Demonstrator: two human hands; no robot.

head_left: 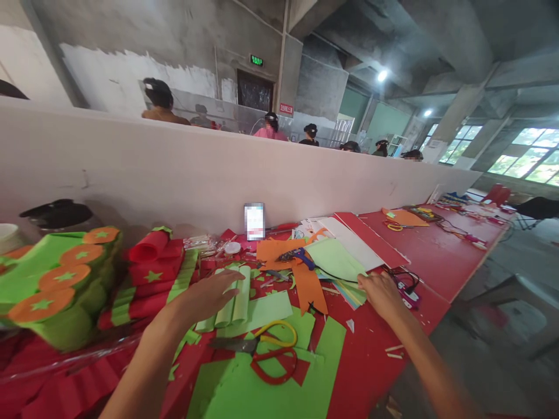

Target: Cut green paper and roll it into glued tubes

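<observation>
My left hand [209, 297] reaches over rolled pale green paper tubes [238, 302], its fingers stretched out; whether they touch the tubes I cannot tell. At the right, my right hand [376, 288] pinches the near corner of a pale green paper sheet [338, 259]. A blue tool with a black cable, apparently a glue gun [303, 256], rests against that sheet on orange paper [308, 288]. Nearer to me, scissors [273, 353] with one yellow and one red handle lie open on bright green paper [266, 398].
Red and green paper constructions with orange discs [56, 286] crowd the left side. A lit phone [254, 221] leans against the white partition [174, 174]. A pink device with cables [408, 297] lies near the red table's right edge [448, 308]. People sit beyond the partition.
</observation>
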